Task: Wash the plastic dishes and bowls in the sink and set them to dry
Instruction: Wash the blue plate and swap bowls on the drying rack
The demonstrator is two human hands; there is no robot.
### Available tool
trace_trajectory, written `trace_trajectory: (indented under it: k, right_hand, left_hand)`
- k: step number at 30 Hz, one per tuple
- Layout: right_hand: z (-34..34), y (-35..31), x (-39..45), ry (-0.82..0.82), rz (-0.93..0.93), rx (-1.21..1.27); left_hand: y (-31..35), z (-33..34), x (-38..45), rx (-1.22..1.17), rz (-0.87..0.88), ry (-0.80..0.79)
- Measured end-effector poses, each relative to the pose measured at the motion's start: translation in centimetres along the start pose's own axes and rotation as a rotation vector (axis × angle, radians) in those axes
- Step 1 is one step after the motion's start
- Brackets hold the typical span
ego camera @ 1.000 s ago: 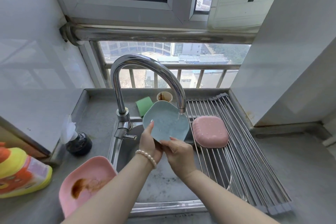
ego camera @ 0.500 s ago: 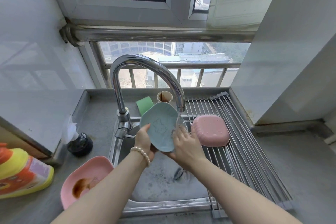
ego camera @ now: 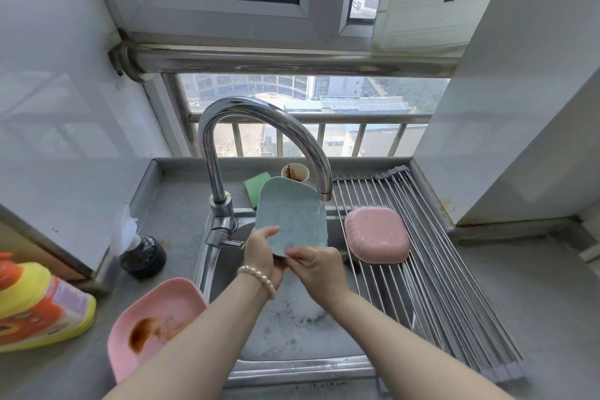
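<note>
Head view: left hand (ego camera: 262,253) and right hand (ego camera: 316,265) both grasp the lower edge of a pale blue plastic plate (ego camera: 290,216), upright under the curved chrome tap (ego camera: 259,136), above the steel sink (ego camera: 302,370).

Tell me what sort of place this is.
Likely a small home kitchen, high in a city building: a steel sink with a tall faucet, a roll-up drying rack, and a window overlooking rooftops.

The grey stone bench (ego camera: 168,214) carries a stained pink plastic dish (ego camera: 152,325) beside the steel sink (ego camera: 302,370) — also a yellow-orange detergent bottle (ego camera: 35,305), black round stopper (ego camera: 143,256), green sponge (ego camera: 255,187) and stained paper cup (ego camera: 294,172).
</note>
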State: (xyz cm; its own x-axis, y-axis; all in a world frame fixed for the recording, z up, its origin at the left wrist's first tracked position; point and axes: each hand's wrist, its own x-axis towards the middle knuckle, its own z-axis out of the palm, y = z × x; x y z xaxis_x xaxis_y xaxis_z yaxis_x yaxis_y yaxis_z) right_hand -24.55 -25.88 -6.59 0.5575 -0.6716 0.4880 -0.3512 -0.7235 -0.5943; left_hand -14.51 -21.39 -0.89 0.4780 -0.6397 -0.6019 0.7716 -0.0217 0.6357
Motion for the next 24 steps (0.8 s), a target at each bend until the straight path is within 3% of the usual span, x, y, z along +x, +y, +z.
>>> trace_trajectory:
  k: [5, 9, 12, 16, 18, 22, 24]
  right_hand:
    - [-2.0, 3.6, -0.4, -0.152, -0.354, -0.379]
    - [-1.6, 2.0, -0.4, -0.259, -0.143, -0.752]
    - [-0.3, 0.2, -0.5, -0.210, -0.099, -0.724]
    - [-0.1, -0.8, -0.3, -0.051, 0.069, -0.192]
    - [-0.5, -0.5, -0.3, 0.055, -0.017, -0.050]
    - [-2.0, 2.4, 0.0, -0.039, -0.437, -0.261]
    - [-2.5, 3.0, 0.1, -0.141, -0.429, -0.496]
  left_hand:
    - [1.0, -0.1, -0.1, 0.160, -0.027, 0.016]
    - [1.0, 0.3, -0.1, 0.176, -0.055, -0.009]
    - [0.7, 0.4, -0.5, 0.121, -0.060, -0.027]
    - [1.1, 0.4, -0.5, 0.024, -0.046, -0.020]
    - [1.7, 0.5, -0.1, 0.057, -0.037, -0.017]
    - [2.9, 0.3, 0.3, 0.227, -0.048, 0.011]
    - [3.4, 0.0, 0.4, 0.285, -0.061, 0.003]
